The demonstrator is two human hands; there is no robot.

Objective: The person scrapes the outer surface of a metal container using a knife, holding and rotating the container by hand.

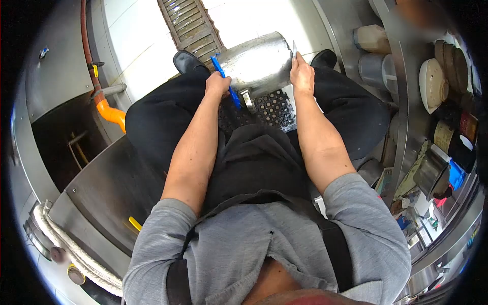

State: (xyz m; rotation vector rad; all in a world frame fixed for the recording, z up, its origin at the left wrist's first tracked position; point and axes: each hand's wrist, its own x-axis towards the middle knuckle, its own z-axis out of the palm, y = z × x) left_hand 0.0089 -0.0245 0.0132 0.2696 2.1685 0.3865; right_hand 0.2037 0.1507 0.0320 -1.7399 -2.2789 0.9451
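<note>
Head view — and here I sit, with a metal cylinder (259,61) lying crosswise ahead of me, between my shoes (188,63). My left hand (218,85) is wrapped round a blue strip (216,64) at its left end; my right hand (303,76) pinches a thin pale piece (295,48) at its right end, too small to name. The step in hand looks like steadying that cylinder from both sides; the next move, I'd judge, calls for firm, even grips so it can't roll. On the near side, a black mat (270,108) full of holes; on the far side, white floor tiles (244,18) and a slatted grate (189,21). Tight room, this — a metal shelf (399,101) with a bowl (431,85) crowds my right, an orange pipe (108,112) my left.
</note>
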